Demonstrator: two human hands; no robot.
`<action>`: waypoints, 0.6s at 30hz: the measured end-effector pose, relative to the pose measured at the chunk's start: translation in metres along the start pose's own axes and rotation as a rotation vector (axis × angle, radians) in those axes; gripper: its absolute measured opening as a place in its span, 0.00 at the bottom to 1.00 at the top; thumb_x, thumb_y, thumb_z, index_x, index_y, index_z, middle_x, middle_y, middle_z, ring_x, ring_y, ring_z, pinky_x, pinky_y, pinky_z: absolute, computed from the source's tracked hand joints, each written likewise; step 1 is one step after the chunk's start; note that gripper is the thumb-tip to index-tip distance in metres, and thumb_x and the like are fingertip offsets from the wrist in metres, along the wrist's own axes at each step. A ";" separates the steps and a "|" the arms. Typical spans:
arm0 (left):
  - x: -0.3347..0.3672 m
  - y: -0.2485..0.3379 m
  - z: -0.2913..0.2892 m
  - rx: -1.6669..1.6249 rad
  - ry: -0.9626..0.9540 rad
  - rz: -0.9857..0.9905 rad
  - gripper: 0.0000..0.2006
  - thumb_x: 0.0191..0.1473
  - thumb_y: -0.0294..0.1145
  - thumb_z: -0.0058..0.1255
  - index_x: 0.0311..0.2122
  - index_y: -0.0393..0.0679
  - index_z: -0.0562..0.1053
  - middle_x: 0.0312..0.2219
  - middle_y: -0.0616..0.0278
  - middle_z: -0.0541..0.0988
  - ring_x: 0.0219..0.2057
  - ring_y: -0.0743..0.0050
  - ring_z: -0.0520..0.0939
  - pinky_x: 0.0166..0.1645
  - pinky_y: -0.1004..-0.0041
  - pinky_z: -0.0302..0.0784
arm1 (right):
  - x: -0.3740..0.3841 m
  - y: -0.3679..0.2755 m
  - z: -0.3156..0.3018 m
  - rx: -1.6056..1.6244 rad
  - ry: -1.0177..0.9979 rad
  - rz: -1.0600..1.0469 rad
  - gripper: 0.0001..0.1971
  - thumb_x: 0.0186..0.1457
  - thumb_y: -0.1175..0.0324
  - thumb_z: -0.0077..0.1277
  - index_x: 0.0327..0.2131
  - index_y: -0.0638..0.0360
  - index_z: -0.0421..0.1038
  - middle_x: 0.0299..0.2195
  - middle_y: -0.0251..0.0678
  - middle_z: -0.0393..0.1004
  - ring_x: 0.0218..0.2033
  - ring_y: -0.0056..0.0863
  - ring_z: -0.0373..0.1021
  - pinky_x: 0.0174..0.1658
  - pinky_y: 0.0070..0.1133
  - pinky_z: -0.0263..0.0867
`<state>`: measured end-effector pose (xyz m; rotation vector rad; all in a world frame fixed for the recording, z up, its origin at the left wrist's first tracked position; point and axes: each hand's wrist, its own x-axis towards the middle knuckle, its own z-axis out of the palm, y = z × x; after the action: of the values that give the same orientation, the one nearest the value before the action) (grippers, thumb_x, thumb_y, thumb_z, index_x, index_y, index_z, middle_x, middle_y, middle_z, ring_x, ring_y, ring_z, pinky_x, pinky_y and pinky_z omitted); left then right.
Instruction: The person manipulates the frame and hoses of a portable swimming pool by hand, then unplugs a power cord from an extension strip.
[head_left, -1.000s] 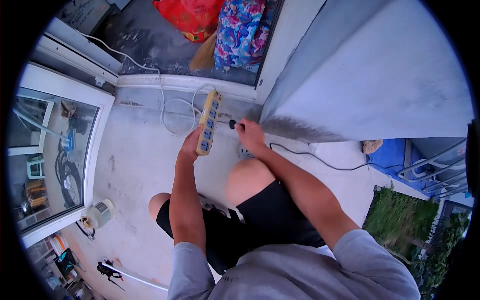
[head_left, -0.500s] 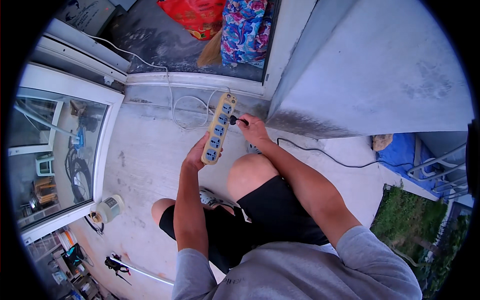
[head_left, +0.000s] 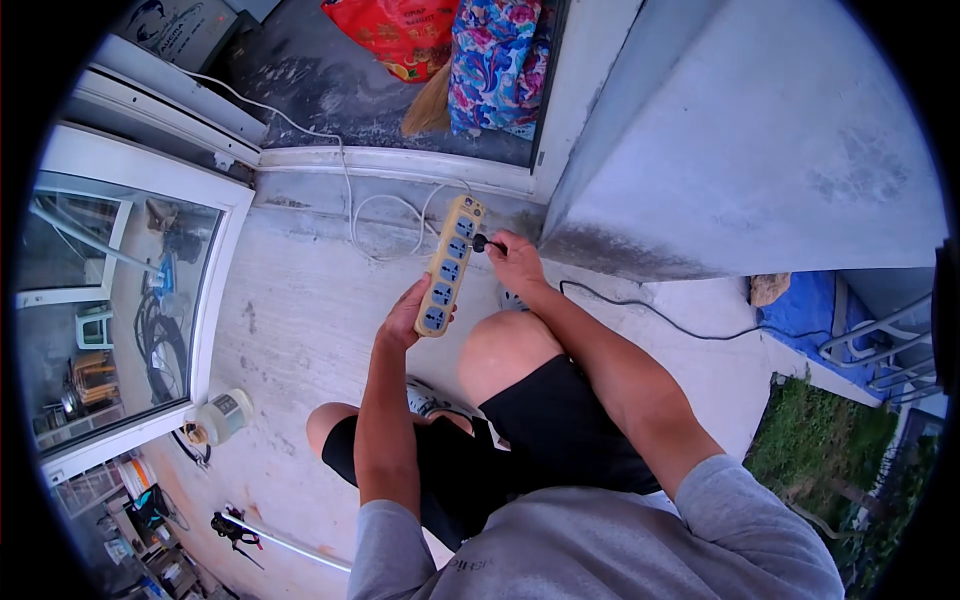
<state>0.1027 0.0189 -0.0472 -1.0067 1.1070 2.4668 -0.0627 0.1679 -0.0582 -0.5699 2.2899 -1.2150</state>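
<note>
A yellow power strip (head_left: 450, 268) with a row of several blue-grey sockets is tilted in front of me. Wrapped round its lower end is my left hand (head_left: 405, 312). My right hand (head_left: 516, 260) pinches a black plug (head_left: 480, 243) beside the strip's right edge, level with the upper sockets. Whether the plug's prongs touch the strip I cannot tell. From the strip's top end a white cord (head_left: 358, 212) loops over the floor. A black cable (head_left: 660, 312) runs off to the right behind my right forearm.
A glazed white door (head_left: 225, 225) stands open at left, with a whitish plastic jug (head_left: 224, 415) by it. Beyond the threshold are a red bag (head_left: 395, 35), a broom (head_left: 430, 105) and a floral bundle (head_left: 492, 70). A grey wall (head_left: 740, 150) rises at right, near a blue sheet (head_left: 805, 320).
The strip, both hands and the plug sit slightly lower and to the right in the picture, as does much of the scene. My grip on each is unchanged.
</note>
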 end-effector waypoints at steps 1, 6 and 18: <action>0.003 -0.001 0.000 -0.001 0.000 0.002 0.26 0.54 0.56 0.36 0.46 0.42 0.64 0.32 0.58 0.73 0.30 0.68 0.77 0.33 0.70 0.75 | 0.000 0.000 0.000 -0.001 0.000 -0.002 0.09 0.47 0.63 0.49 0.30 0.57 0.69 0.29 0.43 0.72 0.32 0.42 0.68 0.34 0.31 0.64; 0.018 -0.008 0.002 0.010 0.045 -0.008 0.26 0.54 0.55 0.37 0.45 0.41 0.64 0.30 0.58 0.74 0.29 0.69 0.77 0.32 0.70 0.75 | 0.000 0.006 0.000 -0.101 0.030 0.113 0.09 0.48 0.62 0.48 0.30 0.55 0.69 0.32 0.42 0.72 0.35 0.42 0.68 0.35 0.32 0.64; 0.073 -0.066 -0.019 -0.168 0.013 0.065 0.25 0.54 0.53 0.39 0.44 0.39 0.66 0.30 0.56 0.75 0.27 0.68 0.78 0.29 0.70 0.76 | 0.032 0.013 -0.008 -0.457 -0.002 0.013 0.13 0.49 0.59 0.47 0.34 0.56 0.70 0.32 0.45 0.72 0.35 0.43 0.68 0.36 0.32 0.64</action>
<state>0.0906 0.0464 -0.1422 -1.0496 0.9639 2.6451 -0.0945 0.1619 -0.0725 -0.7102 2.5759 -0.6774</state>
